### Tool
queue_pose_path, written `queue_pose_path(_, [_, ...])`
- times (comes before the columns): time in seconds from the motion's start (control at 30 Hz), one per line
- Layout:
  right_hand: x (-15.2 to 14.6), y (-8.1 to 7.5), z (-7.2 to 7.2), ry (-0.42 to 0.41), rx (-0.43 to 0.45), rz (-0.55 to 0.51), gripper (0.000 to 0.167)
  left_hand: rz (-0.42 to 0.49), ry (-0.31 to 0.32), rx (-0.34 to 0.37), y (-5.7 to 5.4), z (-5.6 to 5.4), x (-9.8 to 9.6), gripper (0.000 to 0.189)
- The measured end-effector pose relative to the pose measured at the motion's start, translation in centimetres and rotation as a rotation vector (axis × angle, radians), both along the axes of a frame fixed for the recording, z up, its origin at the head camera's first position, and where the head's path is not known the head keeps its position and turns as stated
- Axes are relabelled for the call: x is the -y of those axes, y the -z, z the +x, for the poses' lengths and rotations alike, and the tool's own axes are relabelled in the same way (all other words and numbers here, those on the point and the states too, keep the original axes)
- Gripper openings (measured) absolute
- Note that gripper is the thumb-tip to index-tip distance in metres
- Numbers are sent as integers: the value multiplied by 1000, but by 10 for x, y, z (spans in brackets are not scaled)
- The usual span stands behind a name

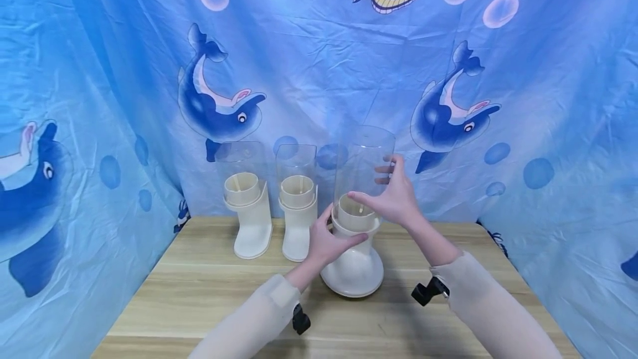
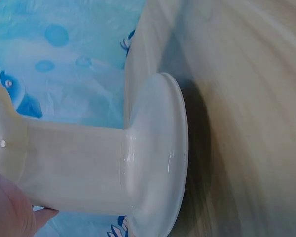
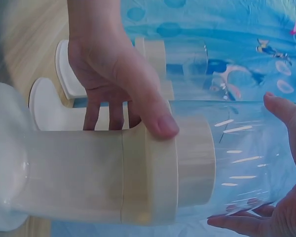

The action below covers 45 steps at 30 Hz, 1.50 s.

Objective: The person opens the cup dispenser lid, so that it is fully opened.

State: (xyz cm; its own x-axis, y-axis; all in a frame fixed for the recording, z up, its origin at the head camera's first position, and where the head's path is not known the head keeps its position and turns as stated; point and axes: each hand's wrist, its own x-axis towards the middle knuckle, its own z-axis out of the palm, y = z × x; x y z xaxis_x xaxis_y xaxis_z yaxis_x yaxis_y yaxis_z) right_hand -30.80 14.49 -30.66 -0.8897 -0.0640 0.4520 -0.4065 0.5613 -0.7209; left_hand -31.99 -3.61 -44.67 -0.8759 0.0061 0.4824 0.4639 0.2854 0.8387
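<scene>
A white plastic stand [image 1: 353,273] with a round foot and a collar at its top is before me at the table's middle right. My left hand [image 1: 330,242] grips it just under the collar, thumb in front and fingers behind. A tall clear cylinder [image 1: 364,151] rises from the collar around a cream inner ring [image 3: 196,160]. My right hand [image 1: 396,197] holds this cylinder low on its right side, thumb and fingers spread around the wall. In the left wrist view, the foot [image 2: 158,153] is upright over the wood with a shadow beside it.
Two similar white stands with clear upper parts, a left one [image 1: 253,231] and a middle one [image 1: 297,237], stand at the back left of the wooden table [image 1: 209,292]. A blue curtain [image 1: 319,71] with dolphins hangs close behind and at both sides.
</scene>
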Motion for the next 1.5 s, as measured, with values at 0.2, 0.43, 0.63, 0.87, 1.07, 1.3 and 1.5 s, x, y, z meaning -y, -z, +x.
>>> queue_pose_path(0.2, [-8,-7,21,9,-5,34,114,-25,70,-42,-8,18,6,93])
queue_pose_path(0.43, [-8,-7,40,-25,-26,48,111,-37,96,21,-14,41,17,99])
queue_pose_path(0.63, [-6,-2,52,-40,-22,43,111,-28,149,63,-13,56,27,101])
queue_pose_path(0.87, [-8,1,68,-48,-18,42,109,2,263,81,-11,71,37,94])
queue_pose_path(1.07, [-5,1,80,-44,-48,62,110,50,294,112,-15,80,44,88])
queue_pose_path(1.3, [-5,4,89,-54,-78,74,111,79,289,133,-17,86,46,87])
queue_pose_path(1.5, [-4,7,96,-67,-78,83,107,87,288,152,-16,95,48,88])
